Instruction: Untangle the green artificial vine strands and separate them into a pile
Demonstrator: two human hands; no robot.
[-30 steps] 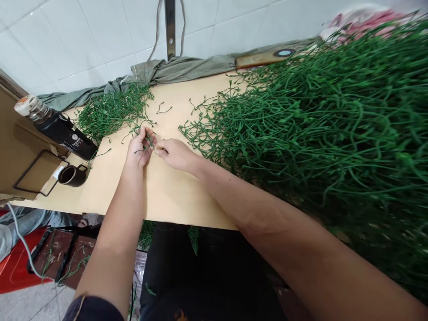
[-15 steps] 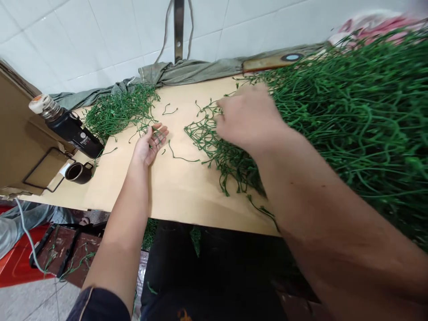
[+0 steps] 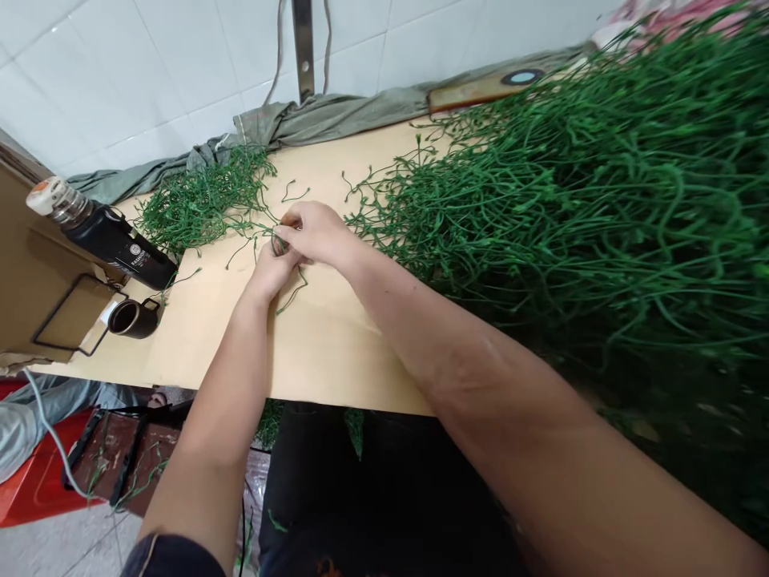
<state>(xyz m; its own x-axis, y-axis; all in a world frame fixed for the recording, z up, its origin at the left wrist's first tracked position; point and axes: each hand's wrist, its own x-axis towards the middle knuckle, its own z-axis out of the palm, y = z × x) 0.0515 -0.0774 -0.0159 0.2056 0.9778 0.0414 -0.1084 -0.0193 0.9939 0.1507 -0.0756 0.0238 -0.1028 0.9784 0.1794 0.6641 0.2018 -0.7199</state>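
Over the middle of the table my two hands meet, fingertips together. My left hand (image 3: pixel 275 266) is curled round thin green stems, some of which poke out toward the left. From above, my right hand (image 3: pixel 316 233) pinches at the same stems, and its fingers partly hide them. One curved green stem (image 3: pixel 292 295) hangs below the hands onto the board. A small heap of green stems (image 3: pixel 201 200) with tiny budlike ends lies beyond them to the left. To the right spreads a far larger pile of similar green stems (image 3: pixel 601 184), partly under my right forearm.
A black flask (image 3: pixel 123 244) leans at the left beside a dark mug (image 3: pixel 133 318) and a cardboard box (image 3: pixel 42 280). Rolled grey-green cloth (image 3: pixel 348 119) runs along the tiled wall. A wooden piece (image 3: pixel 465 94) with a round disc lies at the back. Pink cloth (image 3: pixel 654 20) sits far right.
My right hand has moved left from the large pile to my left hand. My left hand, open with palm up before, has closed round stems. The view has shifted slightly.
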